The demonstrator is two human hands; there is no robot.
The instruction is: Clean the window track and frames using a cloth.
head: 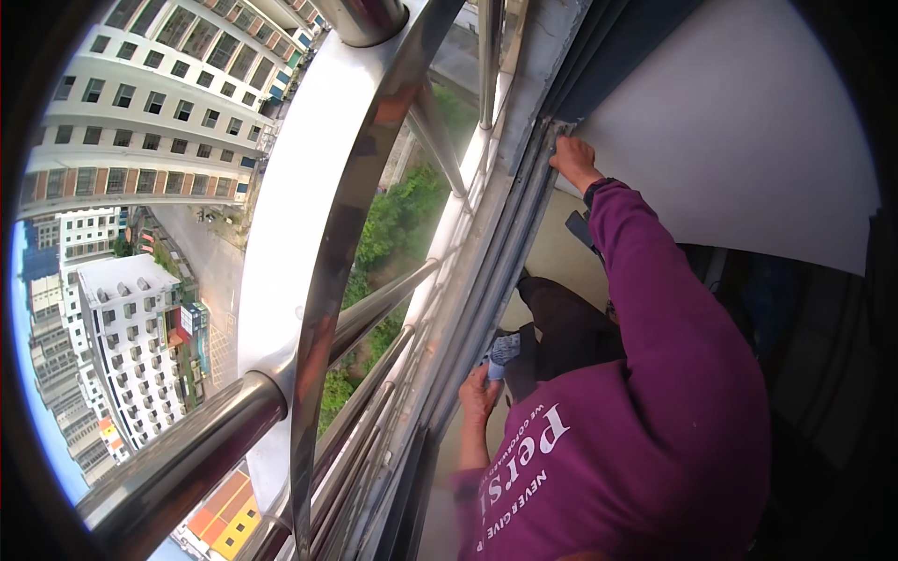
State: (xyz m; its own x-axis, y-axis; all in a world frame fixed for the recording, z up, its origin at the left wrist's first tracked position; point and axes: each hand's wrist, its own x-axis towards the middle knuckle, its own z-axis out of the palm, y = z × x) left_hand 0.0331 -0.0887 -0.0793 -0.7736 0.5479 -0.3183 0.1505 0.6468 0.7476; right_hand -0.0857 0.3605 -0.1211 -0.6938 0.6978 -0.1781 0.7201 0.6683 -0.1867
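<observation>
My right hand [575, 163] is curled at the upper end of a grey metal sliding-window track [518, 210], by the corner of the dark window frame [596, 63]. Its fingertips are hidden, so any small thing in them cannot be made out. Lower down, my left hand [479, 396] has its fingers closed around a bunched blue-grey cloth [504, 353]. The cloth lies beside the inner edge of the track, in front of my dark trousers [572, 319]. A purple sleeve [659, 273] covers my right arm.
Outside the track runs a shiny metal railing [189, 449] with a flat curved band [351, 210]. Far below are trees [400, 210], a road and buildings [133, 322]. A large white panel [729, 126] stands on the right. A dark flat object [581, 230] shows beneath my right forearm.
</observation>
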